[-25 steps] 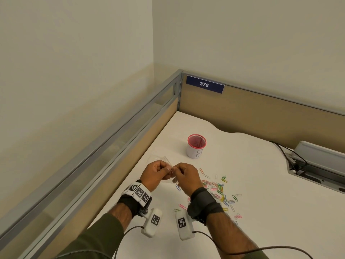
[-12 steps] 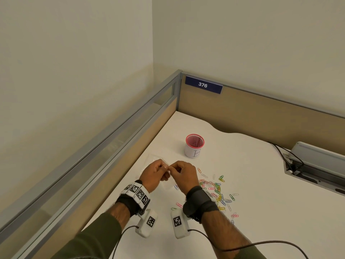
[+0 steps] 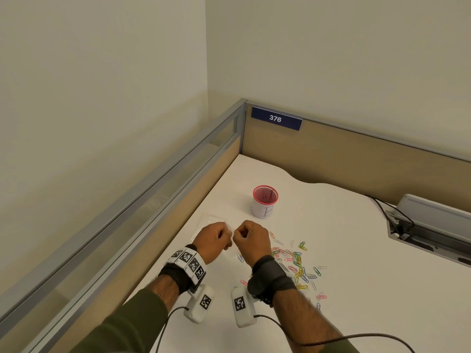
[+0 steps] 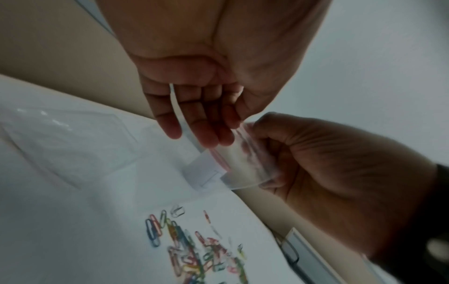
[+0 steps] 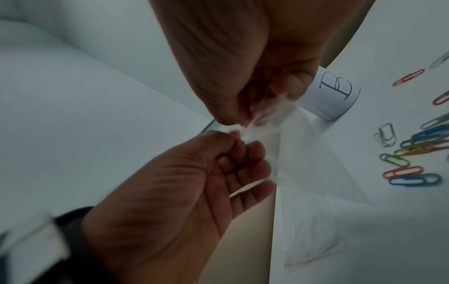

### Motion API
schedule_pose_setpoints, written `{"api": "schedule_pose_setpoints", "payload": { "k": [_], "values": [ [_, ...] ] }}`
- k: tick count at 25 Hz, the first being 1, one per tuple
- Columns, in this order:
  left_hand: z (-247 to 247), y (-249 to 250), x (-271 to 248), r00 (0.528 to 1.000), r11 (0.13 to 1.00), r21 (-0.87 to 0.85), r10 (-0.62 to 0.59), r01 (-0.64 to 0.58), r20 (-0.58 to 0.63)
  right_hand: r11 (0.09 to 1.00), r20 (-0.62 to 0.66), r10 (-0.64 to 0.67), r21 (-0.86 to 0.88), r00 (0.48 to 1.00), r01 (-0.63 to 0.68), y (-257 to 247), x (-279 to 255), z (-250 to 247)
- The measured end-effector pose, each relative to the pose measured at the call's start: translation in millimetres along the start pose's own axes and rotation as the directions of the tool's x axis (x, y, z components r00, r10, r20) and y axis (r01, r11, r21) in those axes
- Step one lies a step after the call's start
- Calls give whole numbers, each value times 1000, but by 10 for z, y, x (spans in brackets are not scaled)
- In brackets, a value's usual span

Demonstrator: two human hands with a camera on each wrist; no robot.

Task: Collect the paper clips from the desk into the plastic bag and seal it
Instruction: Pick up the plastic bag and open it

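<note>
- Compared with a second ago, our two fists have slid a bit up the desk (image 3: 356, 250) toward the cup, and they're pulled slightly apart now instead of knuckle to knuckle. The clips and cup haven't budged.
- The white desk sits in a corner of tan partition panels (image 3: 356, 159), with a blue "376" plate (image 3: 276, 118) on the back one and a grey cable box (image 3: 433, 220) off at the right edge.
- The plastic bag (image 5: 313, 153) is clear and hard to spot from the head view. It's up off the desk between our hands, its top edge stretched across the gap, and the rest hangs down toward the desk.
- Our left hand (image 3: 212, 239) has its fingers curled in, thumb and fingertips pinching one side of the bag's opening.
- Our right hand (image 3: 251, 238) does the same on the other side, fingers curled and nipping the bag's top edge.
- The cup (image 3: 265, 202) has a red rim and a handwritten "B" on its side, and stands just beyond our hands.
- The paper clips (image 3: 298, 263) are a loose multicoloured scatter on the desk, to the right of our right wrist. We can't tell whether any are in the bag.
</note>
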State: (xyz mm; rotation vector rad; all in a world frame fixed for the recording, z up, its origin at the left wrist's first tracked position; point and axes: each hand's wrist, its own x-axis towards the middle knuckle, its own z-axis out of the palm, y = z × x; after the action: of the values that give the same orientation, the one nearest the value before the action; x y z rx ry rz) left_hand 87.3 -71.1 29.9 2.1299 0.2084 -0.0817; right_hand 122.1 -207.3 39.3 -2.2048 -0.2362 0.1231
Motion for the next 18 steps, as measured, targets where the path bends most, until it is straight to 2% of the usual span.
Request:
{"api": "schedule_pose_setpoints", "payload": {
  "k": [3,4,8,10,12,14,18],
  "values": [
    [-8,-38,-39,998,995,92,-36,41,-50,998,-85,34,-45,996,-38,45,79,-71],
    [-9,-49,-50,997,993,109,-37,44,-65,997,-64,40,-56,997,-44,56,90,-101],
    [-19,24,-62,999,990,142,-18,24,-43,983,162,29,-186,986,1,27,6,-103],
    [-40,27,-59,1000,986,166,-6,9,-15,971,130,30,-239,991,2,22,1,-99],
    [-81,-8,-73,1000,985,172,16,-13,-17,971,52,51,-236,997,-37,34,45,-134],
    [-104,-94,-116,996,992,114,54,-46,-68,977,21,70,-201,997,-65,46,77,-170],
    [-12,-155,-151,996,978,189,91,-91,13,997,137,-22,-70,990,32,13,55,-106]
  ]
}}
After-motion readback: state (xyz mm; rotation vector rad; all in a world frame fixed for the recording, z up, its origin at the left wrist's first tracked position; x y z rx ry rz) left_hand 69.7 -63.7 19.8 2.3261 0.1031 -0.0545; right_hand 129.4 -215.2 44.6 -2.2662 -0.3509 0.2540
